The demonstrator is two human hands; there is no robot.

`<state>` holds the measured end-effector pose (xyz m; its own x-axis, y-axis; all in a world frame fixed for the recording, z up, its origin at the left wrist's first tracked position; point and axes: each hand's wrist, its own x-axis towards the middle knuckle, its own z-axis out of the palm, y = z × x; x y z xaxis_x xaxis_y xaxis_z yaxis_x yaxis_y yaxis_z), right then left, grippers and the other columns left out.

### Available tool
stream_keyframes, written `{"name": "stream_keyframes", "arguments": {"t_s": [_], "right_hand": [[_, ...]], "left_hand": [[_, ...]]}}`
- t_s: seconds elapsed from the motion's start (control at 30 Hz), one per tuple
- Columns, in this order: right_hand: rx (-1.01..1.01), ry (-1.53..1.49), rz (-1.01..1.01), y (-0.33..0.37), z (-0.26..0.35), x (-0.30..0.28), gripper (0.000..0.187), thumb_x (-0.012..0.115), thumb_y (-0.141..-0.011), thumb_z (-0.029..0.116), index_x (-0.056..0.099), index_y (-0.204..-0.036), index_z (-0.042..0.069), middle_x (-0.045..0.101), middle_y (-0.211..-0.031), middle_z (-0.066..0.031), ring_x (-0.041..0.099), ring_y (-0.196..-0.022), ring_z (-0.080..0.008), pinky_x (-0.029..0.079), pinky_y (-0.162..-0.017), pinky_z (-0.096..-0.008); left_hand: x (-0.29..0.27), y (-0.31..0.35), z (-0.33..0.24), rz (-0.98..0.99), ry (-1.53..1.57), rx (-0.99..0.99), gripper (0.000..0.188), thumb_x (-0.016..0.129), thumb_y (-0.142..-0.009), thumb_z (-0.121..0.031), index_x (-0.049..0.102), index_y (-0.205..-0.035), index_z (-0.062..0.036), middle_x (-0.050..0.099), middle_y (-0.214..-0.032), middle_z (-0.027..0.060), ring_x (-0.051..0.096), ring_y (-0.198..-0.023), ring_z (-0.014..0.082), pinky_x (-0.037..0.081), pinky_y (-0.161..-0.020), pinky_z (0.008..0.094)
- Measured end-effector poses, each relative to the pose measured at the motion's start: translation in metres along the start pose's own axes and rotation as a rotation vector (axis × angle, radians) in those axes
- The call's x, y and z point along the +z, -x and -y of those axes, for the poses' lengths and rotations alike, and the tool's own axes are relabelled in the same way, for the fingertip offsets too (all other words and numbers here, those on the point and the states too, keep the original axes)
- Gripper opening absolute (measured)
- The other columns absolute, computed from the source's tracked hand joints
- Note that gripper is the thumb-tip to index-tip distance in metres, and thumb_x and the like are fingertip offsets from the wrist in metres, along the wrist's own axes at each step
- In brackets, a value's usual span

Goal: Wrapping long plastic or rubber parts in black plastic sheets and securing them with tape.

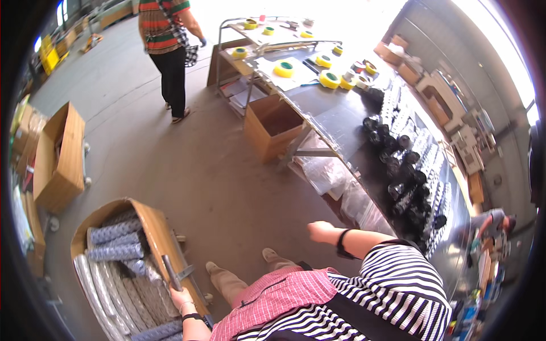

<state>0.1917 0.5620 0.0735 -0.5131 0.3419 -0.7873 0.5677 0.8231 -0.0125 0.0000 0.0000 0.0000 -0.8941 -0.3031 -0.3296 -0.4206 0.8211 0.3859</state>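
Note:
My left hand (181,298) is closed around a dark bar (170,271) at the side of a large cardboard box (152,232). The bar's lower end is hidden by the hand. Inside the box lie several plastic-wrapped rolls, bluish patterned ones (116,252) towards the far end and silvery long ones (99,292) nearer me. My right hand (321,231) hangs over the floor beside the table, its fingers curled in with nothing seen in them. A dark band circles each wrist.
On the right, a long dark table (341,122) holds black-ended wrapped rolls (404,165) and yellow tape rolls (330,79). An open cardboard box (273,128) stands against its side. Another person (169,57) stands ahead. A second cardboard box (60,156) on wheels is at the left.

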Motion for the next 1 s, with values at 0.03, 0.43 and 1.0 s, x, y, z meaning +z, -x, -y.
{"name": "stream_keyframes", "arguments": {"t_s": [0.03,0.43,1.0], "right_hand": [[0.171,-0.110,-0.006,0.021,-0.014,0.011,0.030,0.060,-0.078,0.018,0.068,-0.105,0.005,0.070,-0.103,-0.0196,0.068,-0.098,-0.0370,0.054,-0.085,-0.0460],[0.523,-0.840,0.043,0.164,-0.011,0.142,0.038,0.069,-0.084,0.020,0.067,-0.120,0.008,0.073,-0.091,-0.0096,0.070,-0.079,-0.0211,0.059,-0.070,-0.0338],[0.640,-0.889,-0.052,0.215,0.040,0.135,0.033,0.067,-0.086,0.020,0.068,-0.116,0.007,0.073,-0.087,-0.0084,0.071,-0.076,-0.0176,0.058,-0.067,-0.0323]], "left_hand": [[-0.007,-0.035,0.015,-0.020,0.007,0.029,0.050,0.062,-0.082,-0.012,0.055,-0.132,-0.0106,0.065,-0.120,0.0215,0.062,-0.112,0.0373,0.049,-0.094,0.0436],[-0.075,-0.267,0.127,0.243,-0.111,0.058,0.051,0.062,-0.093,-0.045,0.067,-0.111,0.0028,0.072,-0.102,0.0168,0.068,-0.095,0.0332,0.052,-0.083,0.0440],[-0.102,-0.332,0.231,0.183,-0.355,-0.249,0.042,0.066,-0.086,-0.028,0.063,-0.122,-0.0076,0.064,-0.125,0.0135,0.060,-0.115,0.0346,0.050,-0.091,0.0501]]}}
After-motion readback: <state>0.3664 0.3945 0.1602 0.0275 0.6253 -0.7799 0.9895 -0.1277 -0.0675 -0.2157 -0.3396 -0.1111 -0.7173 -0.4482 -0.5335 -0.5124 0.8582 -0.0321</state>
